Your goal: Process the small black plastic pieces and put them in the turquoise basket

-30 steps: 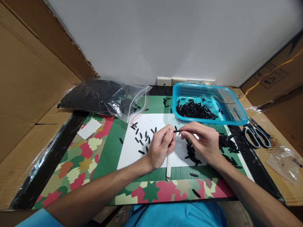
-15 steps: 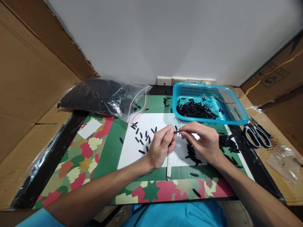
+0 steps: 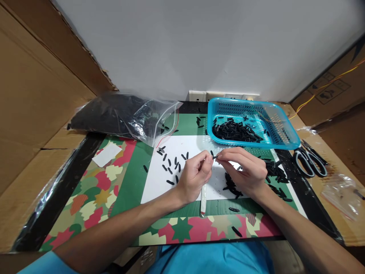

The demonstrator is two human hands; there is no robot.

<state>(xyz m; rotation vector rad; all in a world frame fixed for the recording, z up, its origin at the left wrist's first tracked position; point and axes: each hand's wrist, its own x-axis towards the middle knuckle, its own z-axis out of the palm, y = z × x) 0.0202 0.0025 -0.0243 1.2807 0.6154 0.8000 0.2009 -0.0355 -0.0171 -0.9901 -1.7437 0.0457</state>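
My left hand and my right hand meet over a white sheet on the mat. Between their fingertips is a small black tube piece, pinched by both hands. My left hand also grips a white pen-like tool that points down toward me. Several short black pieces lie scattered on the sheet left of my left hand. Another pile of black pieces lies under my right hand.
A blue basket with black pieces stands at the back right. A clear bag of black pieces lies at the back left. Scissors rest right of the mat. Cardboard walls flank both sides. A small plastic bag lies far right.
The fingertips of both hands have drawn slightly closer together around the black piece. Little else has moved.
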